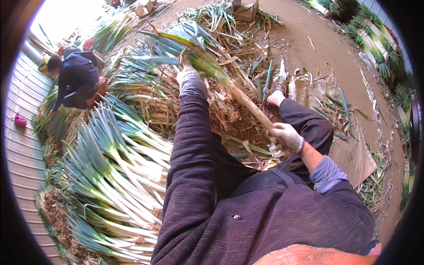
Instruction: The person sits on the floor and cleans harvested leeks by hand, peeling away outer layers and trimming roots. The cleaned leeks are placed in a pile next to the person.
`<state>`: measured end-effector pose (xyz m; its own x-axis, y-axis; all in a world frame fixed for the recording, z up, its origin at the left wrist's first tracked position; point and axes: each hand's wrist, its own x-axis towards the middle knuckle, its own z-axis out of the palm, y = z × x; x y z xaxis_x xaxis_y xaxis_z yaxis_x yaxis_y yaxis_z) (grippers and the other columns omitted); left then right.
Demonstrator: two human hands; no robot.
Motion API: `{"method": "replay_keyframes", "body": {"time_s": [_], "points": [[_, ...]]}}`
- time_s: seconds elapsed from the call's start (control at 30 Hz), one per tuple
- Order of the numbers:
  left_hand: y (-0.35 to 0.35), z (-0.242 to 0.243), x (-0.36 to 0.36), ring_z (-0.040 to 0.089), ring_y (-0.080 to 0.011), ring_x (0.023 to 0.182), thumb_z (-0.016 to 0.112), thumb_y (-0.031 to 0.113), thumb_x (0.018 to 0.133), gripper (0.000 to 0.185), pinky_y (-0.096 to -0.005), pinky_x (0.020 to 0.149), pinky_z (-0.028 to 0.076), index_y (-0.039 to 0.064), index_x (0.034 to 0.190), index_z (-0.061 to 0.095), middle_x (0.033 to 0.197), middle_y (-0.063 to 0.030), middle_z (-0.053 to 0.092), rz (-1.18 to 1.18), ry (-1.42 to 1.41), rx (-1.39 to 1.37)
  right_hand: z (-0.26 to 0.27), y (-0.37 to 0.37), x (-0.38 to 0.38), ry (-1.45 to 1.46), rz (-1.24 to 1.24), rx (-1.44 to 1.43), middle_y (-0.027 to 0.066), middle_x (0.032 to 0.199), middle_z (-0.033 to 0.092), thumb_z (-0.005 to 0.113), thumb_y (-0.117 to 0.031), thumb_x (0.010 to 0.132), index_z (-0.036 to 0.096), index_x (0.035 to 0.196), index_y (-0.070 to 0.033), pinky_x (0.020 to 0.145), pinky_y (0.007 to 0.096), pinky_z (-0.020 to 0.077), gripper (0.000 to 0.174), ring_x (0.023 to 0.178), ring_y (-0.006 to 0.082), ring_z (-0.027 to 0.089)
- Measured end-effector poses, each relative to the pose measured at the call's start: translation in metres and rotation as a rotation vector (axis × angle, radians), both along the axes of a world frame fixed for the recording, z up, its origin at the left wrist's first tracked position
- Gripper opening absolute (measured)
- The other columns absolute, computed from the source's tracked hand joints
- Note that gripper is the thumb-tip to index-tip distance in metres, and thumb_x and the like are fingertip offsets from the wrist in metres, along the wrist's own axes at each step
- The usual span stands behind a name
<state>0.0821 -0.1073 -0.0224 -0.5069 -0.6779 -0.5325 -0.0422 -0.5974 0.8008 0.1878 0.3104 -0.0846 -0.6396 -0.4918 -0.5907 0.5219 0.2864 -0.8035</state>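
A long green onion point(243, 94) with dry brown outer skin stretches diagonally in front of me. My right hand point(286, 136), in a pale knit glove, is closed around its root end near my bent knee. My left hand point(188, 73), gloved too, reaches up beside its leafy end with a dry brown leaf at the fingers; whether it grips the green leaves is hard to tell. Beneath lies a heap of untrimmed green onions point(218, 112) with brown roots and dry leaves. On the left, cleaned green onions point(116, 165) with white stalks lie in a big pile.
Another person point(76, 79) in dark clothes bends over at the upper left beside a corrugated wall point(25, 152). Bundled green onions point(377, 43) stand along the right edge. A sheet point(354, 152) with leaf scraps lies on the dirt floor, and a cardboard box point(245, 11) sits at the top.
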Motion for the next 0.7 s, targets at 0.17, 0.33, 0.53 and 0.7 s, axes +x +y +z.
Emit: {"method": "replay_keyframes", "body": {"time_s": [0.17, 0.33, 0.53, 0.7], "points": [[0.070, -0.047, 0.039, 0.071, -0.0254, 0.092, 0.066, 0.043, 0.108, 0.057, -0.0399, 0.081, 0.057, -0.011, 0.125, 0.069, 0.109, -0.0176, 0.077, -0.394, -0.092, -0.474, -0.021, -0.102, -0.023, -0.177, -0.009, -0.264, -0.0005, 0.076, 0.062, 0.073, -0.040, 0.106, 0.067, 0.107, -0.011, 0.043, 0.0298, 0.0379, 0.029, 0.049, 0.0119, 0.049], [0.122, -0.141, 0.100, 0.073, -0.0280, 0.094, 0.066, 0.057, 0.102, 0.070, -0.0419, 0.090, 0.057, -0.009, 0.126, 0.074, 0.106, -0.0231, 0.079, -0.836, -0.447, -0.448, -0.053, -0.125, -0.079, -0.170, 0.017, -0.013, -0.0014, 0.075, 0.060, 0.062, -0.044, 0.111, 0.069, 0.105, -0.009, 0.047, 0.0275, 0.0395, 0.036, 0.050, 0.0122, 0.047], [0.108, -0.186, 0.105, 0.072, -0.0456, 0.124, 0.056, 0.065, 0.105, 0.081, -0.0480, 0.108, 0.055, -0.009, 0.135, 0.068, 0.131, -0.0338, 0.073, -0.487, -0.622, -0.562, -0.046, -0.062, -0.053, -0.181, 0.079, -0.138, -0.0013, 0.073, 0.058, 0.071, -0.032, 0.105, 0.065, 0.107, -0.007, 0.046, 0.0266, 0.0385, 0.026, 0.051, 0.0099, 0.048], [0.062, -0.159, 0.039, 0.074, -0.0364, 0.114, 0.045, 0.069, 0.112, 0.083, -0.0491, 0.096, 0.062, 0.001, 0.161, 0.047, 0.128, -0.0213, 0.075, -0.071, 0.049, 0.215, -0.033, -0.033, -0.006, -0.176, 0.167, -0.035, -0.0009, 0.074, 0.060, 0.078, -0.028, 0.099, 0.066, 0.110, -0.006, 0.042, 0.0274, 0.0366, 0.028, 0.050, 0.0088, 0.049]]}}
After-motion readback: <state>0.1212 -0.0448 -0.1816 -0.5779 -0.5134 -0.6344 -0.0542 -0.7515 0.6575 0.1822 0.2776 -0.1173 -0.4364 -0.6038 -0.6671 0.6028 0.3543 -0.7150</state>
